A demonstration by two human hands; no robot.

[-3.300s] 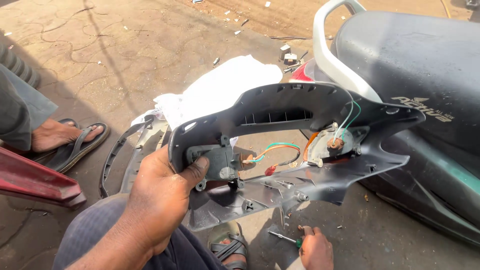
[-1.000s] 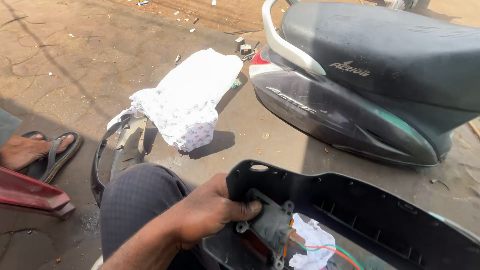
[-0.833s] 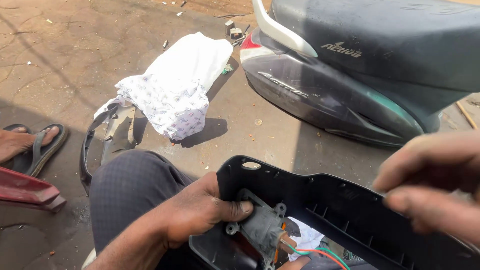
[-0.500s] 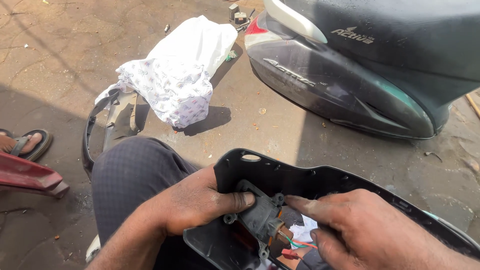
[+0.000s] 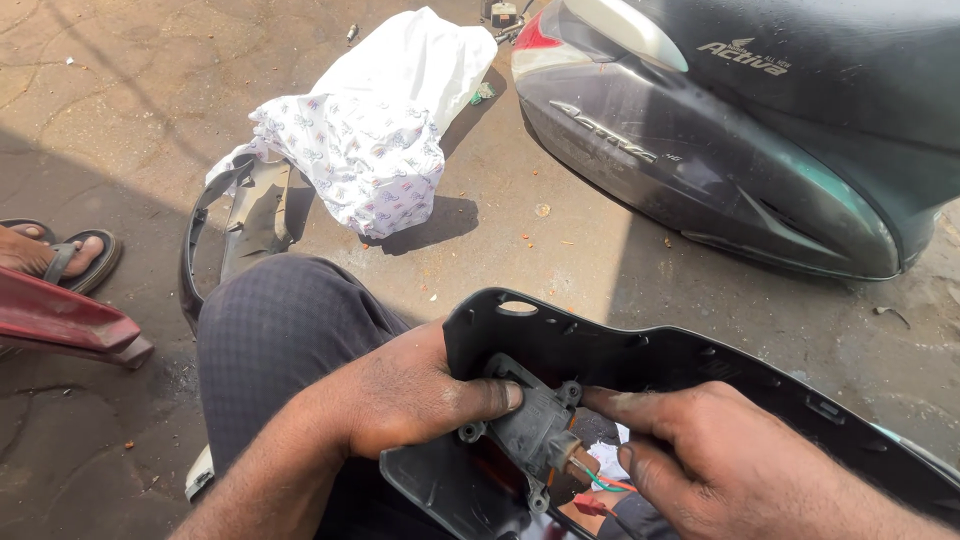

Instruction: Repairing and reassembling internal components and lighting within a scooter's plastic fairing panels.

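Note:
A black plastic scooter body panel (image 5: 640, 360) rests across my lap at the bottom of the head view. My left hand (image 5: 420, 395) grips its left edge, thumb pressed against a grey switch unit (image 5: 535, 430) mounted on the panel's inner side. My right hand (image 5: 720, 460) comes in from the right, fingers touching the switch unit and pinching at its connector, where green and red wires (image 5: 600, 485) come out. A bit of white cloth or paper shows beneath the fingers.
A dark scooter (image 5: 760, 130) stands at the upper right. A white patterned cloth (image 5: 375, 130) lies over another loose panel (image 5: 235, 225) on the concrete. Another person's sandalled foot (image 5: 50, 255) and a red part (image 5: 70, 325) are at the left.
The panel has been lowered onto my lap and the view has tilted down. My right hand, earlier down by the ground, has come onto the switch unit beside my left thumb.

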